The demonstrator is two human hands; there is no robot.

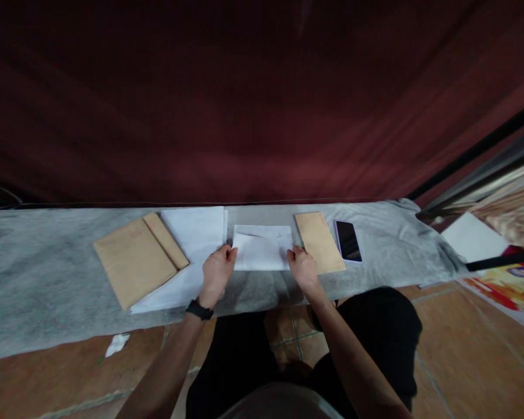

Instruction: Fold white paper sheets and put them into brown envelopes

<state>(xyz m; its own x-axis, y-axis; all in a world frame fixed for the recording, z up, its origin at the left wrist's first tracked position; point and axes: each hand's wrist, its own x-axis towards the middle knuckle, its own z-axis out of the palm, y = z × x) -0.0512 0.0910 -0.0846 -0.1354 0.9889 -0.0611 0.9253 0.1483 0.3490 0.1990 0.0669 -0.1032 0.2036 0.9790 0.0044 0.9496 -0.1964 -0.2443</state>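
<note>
A folded sheet of white paper [262,251] lies on the grey cloth between my two hands. My left hand [217,270] pinches its left edge, and at its right edge my right hand [304,267] has the fingers closed on the paper. One flap lies over the rest, with a slightly raised upper edge. Just right of my right hand lies a brown envelope [322,241]. Left of my left hand, white sheets [196,233] lie partly under a stack of brown envelopes [135,256].
A phone [348,241] lies right of the single envelope. Grey cloth [39,273] covers the narrow bench, with a dark red curtain [262,116] behind it. A crumpled tissue [117,344] is on the tiled floor. At the right are a dark metal bar [506,259] and a colourful printed sheet [513,291].
</note>
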